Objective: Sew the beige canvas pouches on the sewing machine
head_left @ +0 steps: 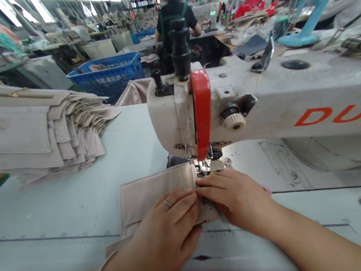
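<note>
A beige fabric piece [153, 186] with stitched edges lies on the sewing machine's bed, its upper right corner by the presser foot [203, 166]. My left hand [174, 223], with a ring and a bracelet, rests on the piece with fingers laid along it, pressing it down. At the piece's right edge, just below the presser foot, the fingertips of my right hand [236, 196] close on the fabric; its thumb is mostly hidden. Above both hands stands the head of the sewing machine [172, 119] with a red guard [203, 111]. Part of the fabric is covered by my hands.
A stack of beige fabric pieces [36, 130] lies on the left of the table [62, 214]. A printed ruler [75, 241] runs along the front. Beyond are a blue basket [108, 74], a person [173, 19] seated ahead, and a light blue fan stand [311, 20].
</note>
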### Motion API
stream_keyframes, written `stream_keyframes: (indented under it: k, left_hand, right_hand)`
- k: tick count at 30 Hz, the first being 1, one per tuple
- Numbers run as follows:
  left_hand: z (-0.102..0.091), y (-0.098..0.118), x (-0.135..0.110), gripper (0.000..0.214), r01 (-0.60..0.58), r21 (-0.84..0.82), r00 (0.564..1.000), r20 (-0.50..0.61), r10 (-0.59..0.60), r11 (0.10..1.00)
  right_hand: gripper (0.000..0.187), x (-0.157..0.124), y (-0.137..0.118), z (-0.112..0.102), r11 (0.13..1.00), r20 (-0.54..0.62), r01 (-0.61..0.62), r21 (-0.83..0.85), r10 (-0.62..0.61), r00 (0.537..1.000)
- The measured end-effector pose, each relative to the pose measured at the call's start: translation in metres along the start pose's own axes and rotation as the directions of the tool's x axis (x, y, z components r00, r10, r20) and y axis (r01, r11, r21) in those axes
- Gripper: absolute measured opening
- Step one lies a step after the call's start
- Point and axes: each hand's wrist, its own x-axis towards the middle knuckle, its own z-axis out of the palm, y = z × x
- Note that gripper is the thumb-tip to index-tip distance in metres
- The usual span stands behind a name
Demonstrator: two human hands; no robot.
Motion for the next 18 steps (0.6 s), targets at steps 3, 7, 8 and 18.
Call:
stream_keyframes:
  k: [3, 7, 8, 18]
  left_hand:
    - [-0.001, -0.008, 0.002, 0.033, -0.013, -0.048, 1.000, -0.015, 0.013, 0.999]
    - [-0.001, -0.024, 0.005, 0.034, -0.043, -0.055, 0.999, -0.007, 0.042, 0.998]
    - [-0.001, -0.028, 0.007, 0.033, -0.060, -0.056, 0.998, -0.013, 0.059, 0.997]
    - [0.000, -0.062, 0.028, 0.024, -0.173, -0.063, 0.984, -0.055, 0.170, 0.983]
  right_hand:
    - [0.032, 0.000, -0.001, 0.003, 0.999, -0.033, 0.006, -0.031, -0.007, 0.999]
    - [0.032, 0.000, 0.000, 0.008, 0.997, -0.047, -0.014, -0.071, 0.010, 0.999]
    - [0.031, 0.001, 0.000, 0.009, 0.997, -0.049, -0.021, -0.076, 0.018, 0.999]
    - [0.039, 0.007, -0.002, 0.012, 0.983, 0.000, -0.148, -0.112, 0.149, 0.989]
